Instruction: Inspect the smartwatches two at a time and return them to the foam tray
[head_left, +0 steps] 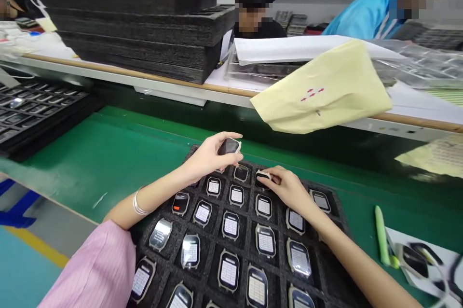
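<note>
In the head view, my left hand [213,153] grips a smartwatch body [228,147] with a dark screen, raised just over the far edge of a black foam tray [249,231]. My right hand [284,182] has its fingers closed on another dark-screened watch body [263,179] in a far-row slot of that tray. Strapless watches fill many of the slots, and most show a white list on their screens, such as this lit watch [230,225]. One watch [180,203] on the left side shows an orange mark.
The foam tray lies on a green bench mat [108,139]. Another black tray [39,110] of watches stands far left. Stacked foam trays [137,28] and a yellow paper [325,91] sit on the shelf ahead. A green-handled tool [381,235] lies right. Co-workers are beyond.
</note>
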Motion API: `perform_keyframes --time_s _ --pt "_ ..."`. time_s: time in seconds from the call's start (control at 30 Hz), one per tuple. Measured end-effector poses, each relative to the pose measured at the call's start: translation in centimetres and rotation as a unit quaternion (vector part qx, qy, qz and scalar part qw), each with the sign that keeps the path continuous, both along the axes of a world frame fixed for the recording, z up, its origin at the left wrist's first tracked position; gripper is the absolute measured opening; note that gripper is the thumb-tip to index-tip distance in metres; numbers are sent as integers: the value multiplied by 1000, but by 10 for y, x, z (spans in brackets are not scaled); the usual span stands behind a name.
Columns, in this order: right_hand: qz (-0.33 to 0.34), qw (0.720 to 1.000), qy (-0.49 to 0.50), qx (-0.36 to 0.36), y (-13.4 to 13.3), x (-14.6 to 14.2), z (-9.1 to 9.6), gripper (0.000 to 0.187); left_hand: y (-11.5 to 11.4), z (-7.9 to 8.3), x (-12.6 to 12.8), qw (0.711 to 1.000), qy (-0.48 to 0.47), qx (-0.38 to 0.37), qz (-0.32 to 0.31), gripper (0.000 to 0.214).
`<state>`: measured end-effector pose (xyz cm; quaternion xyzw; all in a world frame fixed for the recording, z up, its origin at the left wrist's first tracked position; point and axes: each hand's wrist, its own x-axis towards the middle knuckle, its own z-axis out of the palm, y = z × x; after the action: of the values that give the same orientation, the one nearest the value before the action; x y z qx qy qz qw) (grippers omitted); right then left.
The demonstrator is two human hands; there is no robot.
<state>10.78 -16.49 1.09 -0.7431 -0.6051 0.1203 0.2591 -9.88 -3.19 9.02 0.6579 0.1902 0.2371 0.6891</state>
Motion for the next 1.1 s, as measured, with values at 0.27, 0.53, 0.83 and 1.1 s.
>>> perform_keyframes --time_s 0.27,0.53,0.83,1.1 --pt "-40 856 500 125 -27 -27 49 23 -24 -19 5 989 46 141 -8 32" --pt "17 772 630 89 -31 -30 46 51 -43 -29 5 963 49 264 7 39" --pt "80 756 642 104 -33 -29 35 39 -49 -29 4 960 26 278 -11 43" --pt "136 725 671 75 -38 -29 26 42 -53 -32 5 977 71 195 -43 37"
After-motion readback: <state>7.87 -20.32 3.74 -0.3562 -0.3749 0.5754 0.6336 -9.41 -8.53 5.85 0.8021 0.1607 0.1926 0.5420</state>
